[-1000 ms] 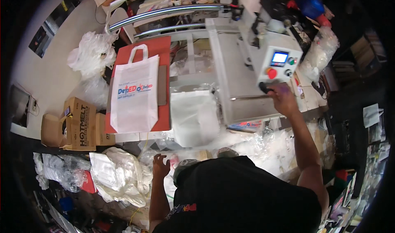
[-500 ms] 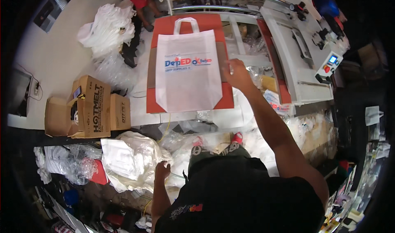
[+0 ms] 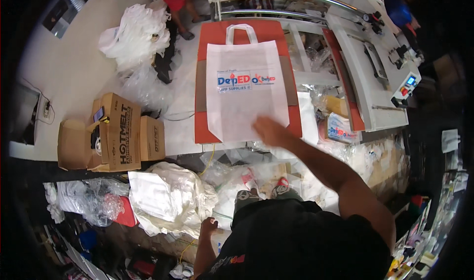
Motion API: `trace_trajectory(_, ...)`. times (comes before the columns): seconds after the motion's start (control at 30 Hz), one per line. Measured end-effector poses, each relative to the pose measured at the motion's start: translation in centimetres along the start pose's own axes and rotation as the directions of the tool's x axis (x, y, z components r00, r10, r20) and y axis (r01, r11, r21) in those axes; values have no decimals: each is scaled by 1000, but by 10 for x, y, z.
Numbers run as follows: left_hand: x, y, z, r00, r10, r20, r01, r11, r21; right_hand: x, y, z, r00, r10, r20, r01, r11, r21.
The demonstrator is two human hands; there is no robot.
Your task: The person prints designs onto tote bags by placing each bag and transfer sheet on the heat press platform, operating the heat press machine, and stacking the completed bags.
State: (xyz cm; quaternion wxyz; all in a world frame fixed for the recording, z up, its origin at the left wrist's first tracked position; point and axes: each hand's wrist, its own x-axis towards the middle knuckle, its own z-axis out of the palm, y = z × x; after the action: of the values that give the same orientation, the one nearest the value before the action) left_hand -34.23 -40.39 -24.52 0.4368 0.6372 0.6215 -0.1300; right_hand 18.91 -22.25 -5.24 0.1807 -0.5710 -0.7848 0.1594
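A white fabric tote bag (image 3: pixel 247 109) with a blue and red print lies flat on the orange-red pad (image 3: pixel 201 127) of a heat press, its handles pointing away from me. Over the bag's lower right edge is my right hand (image 3: pixel 269 130), smeared by motion, so its fingers cannot be read and contact is unclear. Down at my side hangs my left hand (image 3: pixel 209 224), fingers loosely bent, with nothing seen in it. It is close to a pile of white fabric (image 3: pixel 165 193) partly wrapped in crumpled sheeting.
The press's raised plate (image 3: pixel 358 77) with a control box (image 3: pixel 407 86) stands to the right. Open cardboard boxes (image 3: pixel 116 131) are at left, with heaped white bags (image 3: pixel 133 38) behind. Another person's legs (image 3: pixel 183 18) show at the far side. Loose plastic covers the floor around my feet.
My right hand has moved from the bag's right side, near the pad edge, toward me to its lower edge. My left hand stays low. The whole view has shifted slightly.
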Motion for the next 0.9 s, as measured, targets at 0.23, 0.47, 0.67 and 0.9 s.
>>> trace_trajectory(0.23,107,109,-73,852,491,182,-520,837,173,-178,11,-62,758,590,-279,-504,801,324)
trace_trajectory(0.47,130,529,-201,423,894,-145,-882,443,158,-274,-27,-106,385,671,-634,-724,646,243)
trace_trajectory(0.67,243,635,-193,218,917,-334,-787,368,495,-385,-104,-37,180,808,-562,-850,415,325)
trace_trajectory(0.9,164,547,-199,227,943,-243,-761,328,560,-456,-134,11,-92,874,-478,-903,129,410)
